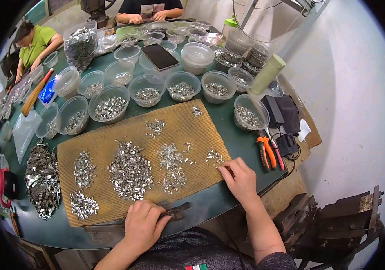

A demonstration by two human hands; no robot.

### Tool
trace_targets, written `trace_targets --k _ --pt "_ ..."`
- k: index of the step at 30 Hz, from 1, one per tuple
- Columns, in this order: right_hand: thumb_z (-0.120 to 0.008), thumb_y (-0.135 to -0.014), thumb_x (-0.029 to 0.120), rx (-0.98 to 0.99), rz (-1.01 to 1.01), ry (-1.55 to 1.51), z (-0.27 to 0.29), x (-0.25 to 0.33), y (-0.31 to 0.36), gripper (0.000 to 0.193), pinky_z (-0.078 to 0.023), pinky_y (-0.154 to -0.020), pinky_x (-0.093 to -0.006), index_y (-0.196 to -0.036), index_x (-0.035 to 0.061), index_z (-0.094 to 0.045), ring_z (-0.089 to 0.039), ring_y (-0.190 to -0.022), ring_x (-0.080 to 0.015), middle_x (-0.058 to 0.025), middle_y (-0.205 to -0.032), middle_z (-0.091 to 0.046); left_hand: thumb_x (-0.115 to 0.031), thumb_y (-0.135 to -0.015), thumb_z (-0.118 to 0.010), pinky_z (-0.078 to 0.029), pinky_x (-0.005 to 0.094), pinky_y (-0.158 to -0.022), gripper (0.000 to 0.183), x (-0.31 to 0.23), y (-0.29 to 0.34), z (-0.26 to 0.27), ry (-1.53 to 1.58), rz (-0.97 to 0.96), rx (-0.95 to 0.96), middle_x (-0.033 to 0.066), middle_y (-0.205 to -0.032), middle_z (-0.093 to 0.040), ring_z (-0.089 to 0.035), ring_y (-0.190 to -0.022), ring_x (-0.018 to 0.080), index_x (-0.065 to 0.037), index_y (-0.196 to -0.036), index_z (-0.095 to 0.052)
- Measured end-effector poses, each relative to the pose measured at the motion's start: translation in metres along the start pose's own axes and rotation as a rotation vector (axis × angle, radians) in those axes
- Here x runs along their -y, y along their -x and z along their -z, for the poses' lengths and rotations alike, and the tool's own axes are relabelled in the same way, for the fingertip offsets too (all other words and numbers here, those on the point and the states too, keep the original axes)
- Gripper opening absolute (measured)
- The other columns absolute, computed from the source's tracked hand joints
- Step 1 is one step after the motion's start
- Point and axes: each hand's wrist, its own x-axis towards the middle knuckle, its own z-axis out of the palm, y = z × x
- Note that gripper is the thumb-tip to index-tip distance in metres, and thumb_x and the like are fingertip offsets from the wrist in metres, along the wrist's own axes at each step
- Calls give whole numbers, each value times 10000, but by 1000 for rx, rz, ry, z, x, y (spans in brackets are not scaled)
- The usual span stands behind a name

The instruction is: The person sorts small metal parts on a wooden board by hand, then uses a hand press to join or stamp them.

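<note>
On the tan textured mat [111, 135], small shiny metal pieces lie in separate piles. The largest pile [131, 170] sits at the mat's middle. My left hand [143, 224] is at the near edge, its fingers curled beside a dark metal bar-like fixture [178, 210]; whatever they hold is hidden. My right hand [240, 179] is at the right edge, thumb and index finger pinched at the mat's surface. Any piece between them is too small to make out. A small scattered pile [214, 156] lies just beyond those fingertips. Thin pieces form another pile [171, 156] between my hands.
Clear plastic tubs [147, 90] of metal pieces line the mat's far side. A phone [159, 57] rests on tubs. Orange-handled pliers [266, 153] lie right; a heap of linked metal strips [42, 180] lies left. Two people work across the green table [210, 198].
</note>
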Motion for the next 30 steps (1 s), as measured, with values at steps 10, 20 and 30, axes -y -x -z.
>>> trace_targets --k 10,20,30 --pt "-761 -878 107 7 69 122 -1 0 4 90 -547 -645 -398 -923 93 -684 -684 -758 -285 -73 -871 -650 -101 -802 -841 -528 443 -873 312 7 1 18 150 41 60 140 -1041 -674 -646 -1035 352 -51 -1072 -692" --pt "-743 -885 52 104 132 103 1 18 6 132 -544 -656 -407 -975 59 -647 -677 -767 -319 -98 -912 -659 -61 -807 -831 -555 431 -886 266 28 28 46 130 60 -78 110 -1007 -699 -662 -1087 344 -45 -1048 -718" --pt "-763 -827 42 299 519 -333 -30 120 34 193 -573 -911 -439 -1005 33 -689 -699 -988 -283 -102 -1087 -702 -43 -802 -829 -566 420 -861 244 37 40 51 157 61 -135 102 -972 -712 -681 -1052 345 -42 -1023 -725"
